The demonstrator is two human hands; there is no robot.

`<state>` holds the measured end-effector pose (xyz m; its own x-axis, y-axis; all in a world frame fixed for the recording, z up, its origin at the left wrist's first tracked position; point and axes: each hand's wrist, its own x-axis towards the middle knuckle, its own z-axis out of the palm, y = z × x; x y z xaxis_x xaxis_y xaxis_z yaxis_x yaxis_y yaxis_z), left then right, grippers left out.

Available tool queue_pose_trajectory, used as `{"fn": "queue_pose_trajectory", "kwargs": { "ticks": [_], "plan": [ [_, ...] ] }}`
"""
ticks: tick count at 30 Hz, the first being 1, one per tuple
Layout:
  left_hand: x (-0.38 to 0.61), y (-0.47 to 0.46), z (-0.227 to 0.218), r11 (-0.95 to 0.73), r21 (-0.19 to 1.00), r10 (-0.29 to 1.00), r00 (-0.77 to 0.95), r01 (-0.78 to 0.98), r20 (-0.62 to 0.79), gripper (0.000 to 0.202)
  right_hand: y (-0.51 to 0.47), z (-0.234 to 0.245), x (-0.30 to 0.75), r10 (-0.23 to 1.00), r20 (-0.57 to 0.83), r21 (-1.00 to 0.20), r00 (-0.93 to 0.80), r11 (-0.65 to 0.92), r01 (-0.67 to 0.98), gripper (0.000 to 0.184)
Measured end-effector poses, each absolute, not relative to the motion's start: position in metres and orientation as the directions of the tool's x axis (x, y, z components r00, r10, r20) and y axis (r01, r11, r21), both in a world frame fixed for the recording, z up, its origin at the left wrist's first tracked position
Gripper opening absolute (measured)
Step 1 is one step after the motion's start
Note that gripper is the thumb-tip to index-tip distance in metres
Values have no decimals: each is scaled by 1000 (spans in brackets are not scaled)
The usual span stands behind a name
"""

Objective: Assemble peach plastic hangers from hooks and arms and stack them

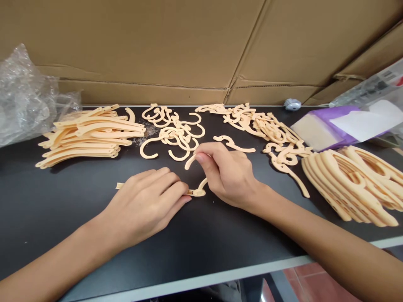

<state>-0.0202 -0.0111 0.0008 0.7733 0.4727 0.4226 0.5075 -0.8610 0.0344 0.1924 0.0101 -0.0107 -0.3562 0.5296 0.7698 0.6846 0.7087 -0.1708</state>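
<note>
My left hand (147, 205) lies on the black table (63, 235), fingers pressed together on a flat tan wooden hanger arm (120, 185) that pokes out at the left. My right hand (225, 174) is closed in a pinch on a tan wooden hook piece (189, 161), whose lower end (199, 192) meets the arm between my two hands.
A stack of tan hanger arms (91, 136) lies at the back left, loose hooks (173, 130) at the back middle, more hook pieces (270, 130) to the right. Assembled hangers (352, 180) are stacked at the right. Crumpled plastic (25, 92), cardboard boxes (176, 42), purple packet (330, 126).
</note>
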Motion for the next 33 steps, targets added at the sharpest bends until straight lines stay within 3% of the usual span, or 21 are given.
{"fn": "queue_pose_trajectory", "kwargs": {
  "ticks": [6, 11, 17, 26, 33],
  "plan": [
    [-17, -14, 3, -872, -27, 431, 791, 489, 435, 19, 11, -18, 186, 398, 839, -71, -372, 757, 650, 17],
    [-17, -13, 2, -878, -68, 397, 799, 474, 451, 20, 13, -19, 184, 376, 847, -45, -375, 754, 656, 17],
    [-17, -14, -1, -864, -32, 421, 756, 502, 501, 18, 18, -26, 182, 326, 827, 31, -458, 788, 615, 17],
    [-17, -14, 0, -861, -8, 448, 765, 508, 463, 14, 15, -11, 189, 548, 792, -318, -269, 747, 584, 16],
    [-15, -15, 2, -869, -24, 429, 776, 495, 462, 20, 19, -17, 184, 565, 767, -329, -304, 753, 570, 16]
  ]
}}
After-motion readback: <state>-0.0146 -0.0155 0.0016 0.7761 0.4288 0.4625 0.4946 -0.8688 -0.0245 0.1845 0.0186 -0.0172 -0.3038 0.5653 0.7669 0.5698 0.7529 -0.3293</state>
